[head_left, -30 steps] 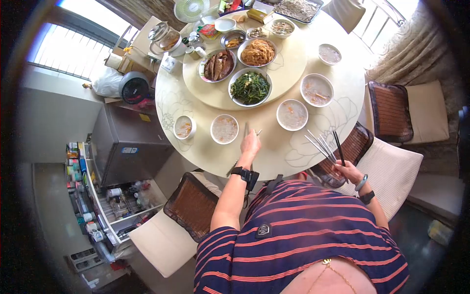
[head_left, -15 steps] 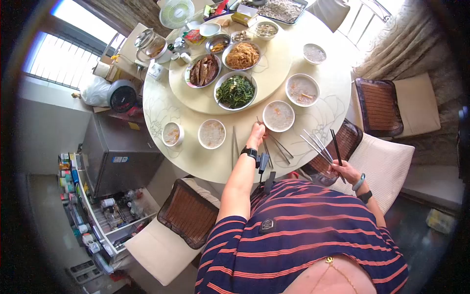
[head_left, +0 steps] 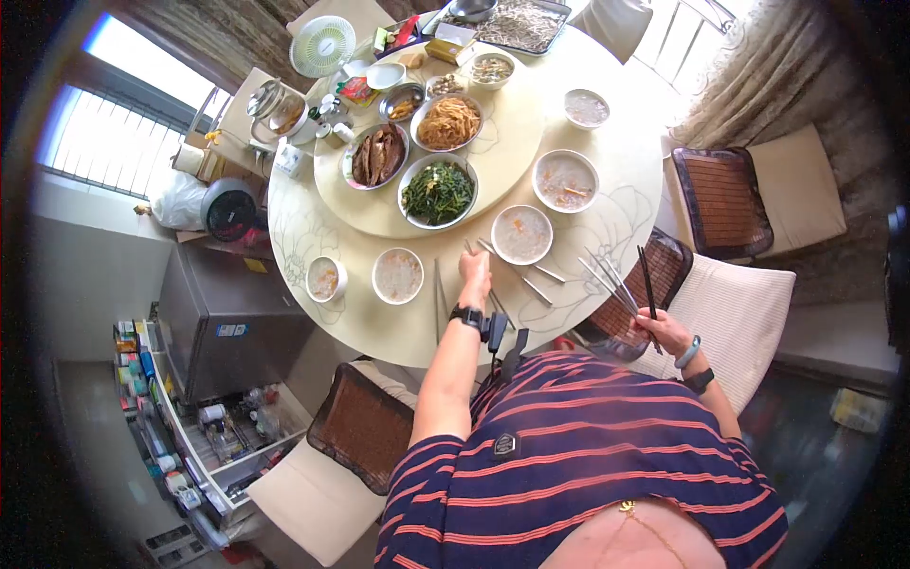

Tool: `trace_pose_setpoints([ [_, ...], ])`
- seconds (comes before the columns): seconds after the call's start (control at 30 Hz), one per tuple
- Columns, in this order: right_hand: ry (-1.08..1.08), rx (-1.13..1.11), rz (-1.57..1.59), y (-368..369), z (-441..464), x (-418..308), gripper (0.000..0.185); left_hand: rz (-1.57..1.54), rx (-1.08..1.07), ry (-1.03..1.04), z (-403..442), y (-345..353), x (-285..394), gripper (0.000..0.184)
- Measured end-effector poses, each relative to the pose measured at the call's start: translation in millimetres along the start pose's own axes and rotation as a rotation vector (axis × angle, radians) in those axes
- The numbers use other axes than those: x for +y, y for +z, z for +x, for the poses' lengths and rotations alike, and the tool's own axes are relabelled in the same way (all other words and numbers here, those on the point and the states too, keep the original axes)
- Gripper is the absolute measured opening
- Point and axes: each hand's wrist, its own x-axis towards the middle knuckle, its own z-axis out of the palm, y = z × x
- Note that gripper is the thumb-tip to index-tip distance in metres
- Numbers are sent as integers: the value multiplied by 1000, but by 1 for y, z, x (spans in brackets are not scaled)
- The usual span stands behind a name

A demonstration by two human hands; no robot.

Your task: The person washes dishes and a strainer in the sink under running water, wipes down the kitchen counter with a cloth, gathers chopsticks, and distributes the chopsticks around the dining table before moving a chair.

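Note:
My left hand [head_left: 475,272] reaches over the near side of the round table, its fingers closed around a pair of chopsticks [head_left: 500,309] whose ends show beyond the hand. Just right of it, two silver chopsticks [head_left: 522,272] lie spread apart on the tabletop. Another silver pair [head_left: 438,299] rests to the left of the hand. Off the table's right edge, my right hand [head_left: 665,331] grips a fanned bundle of chopsticks [head_left: 614,284], several silver and some black. Closest to my left hand stands a bowl of porridge [head_left: 521,234].
More porridge bowls [head_left: 398,276] line the table [head_left: 370,327]. A raised round turntable [head_left: 517,171] carries greens [head_left: 438,193], brown meat pieces [head_left: 378,156] and yellow shreds [head_left: 449,123]. Chairs [head_left: 730,313] stand around. A glass kettle [head_left: 279,107] and a fan [head_left: 322,45] are at the far left.
My left hand has shifted slightly left and uncovered the upper ends of the silver chopsticks on its right, which now lie wider apart. My right hand still holds its bundle. The view has shifted a little.

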Motion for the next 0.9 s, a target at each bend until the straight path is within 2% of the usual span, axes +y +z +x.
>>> trace_pose_setpoints([
  [0.13,-48,14,2,-7,1,0,22,-163,-165,-32,-47,-13,32,2],
  [0.2,-68,25,-9,-12,0,0,22,-300,-592,-156,-69,-9,47,15],
  [0.3,-31,-6,118,-16,-5,-4,22,-323,-739,-135,-101,27,56,26],
  [0.4,-57,76,9,-23,-8,-8,20,-144,-849,182,-118,68,62,33],
  [0.43,-61,103,31,-25,-10,-8,20,-144,-858,187,-120,82,61,33],
  [0.5,-66,135,51,-32,-14,-4,20,495,-696,1102,-128,104,60,37],
  [0.53,-78,127,54,-37,-16,-1,19,419,-760,1120,-135,115,59,41],
  [0.6,-90,116,54,-43,-18,0,19,364,-966,270,-140,127,61,42],
  [0.63,-90,124,43,-45,-20,-1,19,363,-966,271,-135,136,51,42],
  [0.7,-88,132,33,-50,-24,0,20,-5,-821,-234,-113,154,20,42],
  [0.73,-88,129,45,-53,-25,0,21,-5,-821,-237,-102,159,6,42],
  [0.8,-89,131,60,-56,-25,0,23,-111,-637,-506,-79,168,-17,42],
  [0.9,-109,172,74,-61,-21,2,23,-73,-607,-442,-39,178,-53,34],
])
